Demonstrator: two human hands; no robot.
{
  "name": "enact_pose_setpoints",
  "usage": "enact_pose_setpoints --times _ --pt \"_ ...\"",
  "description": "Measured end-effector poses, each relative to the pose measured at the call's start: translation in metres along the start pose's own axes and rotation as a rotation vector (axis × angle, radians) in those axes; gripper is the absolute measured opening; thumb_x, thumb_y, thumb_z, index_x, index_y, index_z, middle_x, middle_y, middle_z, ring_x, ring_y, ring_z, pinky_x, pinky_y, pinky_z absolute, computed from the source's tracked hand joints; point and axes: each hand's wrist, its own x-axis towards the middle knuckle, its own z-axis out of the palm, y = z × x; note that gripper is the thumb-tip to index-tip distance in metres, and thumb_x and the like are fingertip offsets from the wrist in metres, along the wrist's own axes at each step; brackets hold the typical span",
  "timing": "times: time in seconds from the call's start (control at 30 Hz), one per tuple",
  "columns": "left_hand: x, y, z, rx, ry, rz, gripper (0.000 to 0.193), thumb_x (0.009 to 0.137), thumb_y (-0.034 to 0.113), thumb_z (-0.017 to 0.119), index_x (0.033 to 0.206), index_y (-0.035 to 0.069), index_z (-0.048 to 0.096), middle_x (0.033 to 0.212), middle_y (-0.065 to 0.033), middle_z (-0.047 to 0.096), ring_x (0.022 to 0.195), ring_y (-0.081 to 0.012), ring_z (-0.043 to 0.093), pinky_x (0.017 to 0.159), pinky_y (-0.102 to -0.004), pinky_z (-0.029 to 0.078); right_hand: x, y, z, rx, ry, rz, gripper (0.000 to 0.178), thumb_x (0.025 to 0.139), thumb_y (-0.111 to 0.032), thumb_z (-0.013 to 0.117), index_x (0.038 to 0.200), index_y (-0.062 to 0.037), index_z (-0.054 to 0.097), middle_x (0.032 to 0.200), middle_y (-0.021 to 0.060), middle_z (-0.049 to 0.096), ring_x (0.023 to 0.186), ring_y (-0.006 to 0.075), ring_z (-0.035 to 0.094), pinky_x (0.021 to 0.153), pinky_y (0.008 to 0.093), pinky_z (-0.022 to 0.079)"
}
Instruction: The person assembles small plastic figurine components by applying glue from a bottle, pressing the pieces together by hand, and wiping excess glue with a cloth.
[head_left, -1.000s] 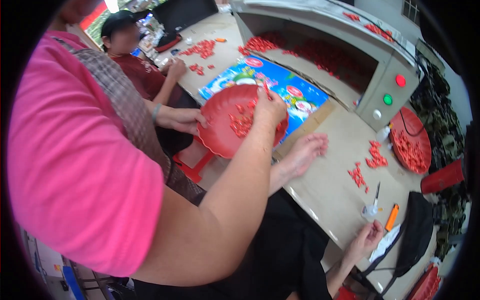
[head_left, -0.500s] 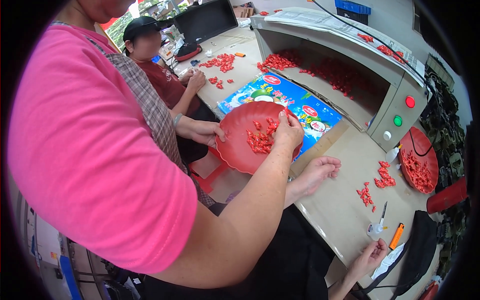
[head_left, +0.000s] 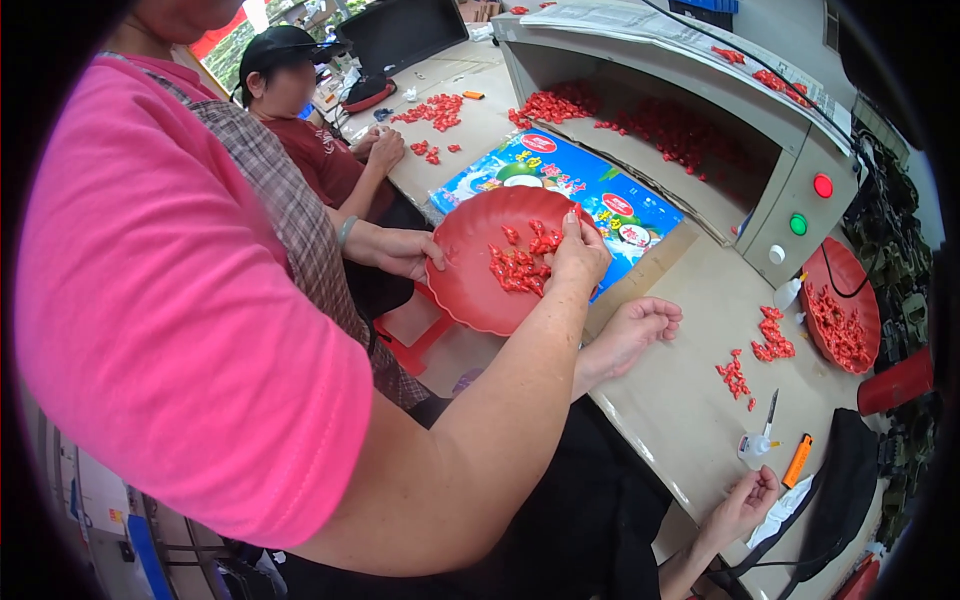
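Observation:
My left hand (head_left: 632, 338) rests at the table's near edge, palm partly up, fingers curled in with nothing visible in them. At the lower right my right hand (head_left: 741, 507) has thumb and fingertips drawn together in a pinch; whatever they hold, if anything, cannot be made out. Just beyond it stand a small clear bottle (head_left: 753, 446) with a slim pointed tool (head_left: 771, 412) and an orange-handled tool (head_left: 797, 461). Small glossy red pieces (head_left: 735, 376) lie in loose groups between my hands. Beside my left hand, a pink-sleeved co-worker holds a red scalloped plate (head_left: 470, 285) bearing more red pieces.
The co-worker's arm (head_left: 490, 400) crosses in front of me. A grey box-shaped machine (head_left: 780, 205) holds many red pieces, with blue printed cardboard (head_left: 475, 180) before it. Another red plate (head_left: 845, 265), a white bottle (head_left: 788, 293) and a black pouch (head_left: 845, 470) are at right. A second person sits far left.
The view has shifted slightly. The co-worker's arm and plate have moved a little, with their fingers still at the plate's right rim. My own hands look nearly unchanged.

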Motion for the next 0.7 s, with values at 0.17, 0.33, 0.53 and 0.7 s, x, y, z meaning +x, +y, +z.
enact_pose_setpoints --times 0.17,0.33,0.53,0.7 --pt "-0.001 0.002 0.020 -0.008 0.002 -0.012 0.017 0.080 0.000 0.047 0.095 -0.002 0.055 0.090 -0.0097 0.056 0.085 -0.0179 0.053 0.075 -0.0289 0.045 0.001 0.003 -0.007 0.017 0.006 -0.023 0.015 0.085 -0.008 0.048 0.097 0.0000 0.047 0.073 -0.0005 0.042 0.060 0.0040 0.038 0.051 0.0157 0.031" --pt "-0.002 0.005 0.018 -0.014 0.021 0.017 0.017 0.080 -0.001 0.045 0.095 -0.001 0.053 0.090 -0.0077 0.056 0.080 -0.0130 0.052 0.074 -0.0256 0.043 0.001 0.003 -0.005 0.073 -0.029 -0.010 0.017 0.083 -0.004 0.050 0.099 0.0003 0.046 0.078 0.0004 0.044 0.066 0.0044 0.040 0.057 0.0152 0.032" --pt "-0.004 0.004 0.018 0.001 0.012 0.004 0.018 0.081 0.000 0.046 0.098 -0.003 0.052 0.094 -0.0101 0.054 0.082 -0.0135 0.052 0.076 -0.0260 0.043 0.000 0.006 -0.007 0.055 -0.026 -0.014 0.016 0.082 -0.003 0.050 0.097 0.0009 0.046 0.078 0.0005 0.044 0.065 0.0040 0.039 0.057 0.0157 0.033" --pt "-0.007 0.007 0.022 0.003 0.014 0.000 0.018 0.082 0.000 0.046 0.098 -0.004 0.052 0.094 -0.0102 0.054 0.083 -0.0138 0.052 0.077 -0.0264 0.043 -0.002 0.001 -0.010 0.064 -0.033 -0.025 0.017 0.082 -0.002 0.050 0.098 0.0010 0.046 0.078 0.0008 0.044 0.065 0.0043 0.040 0.057 0.0156 0.033"
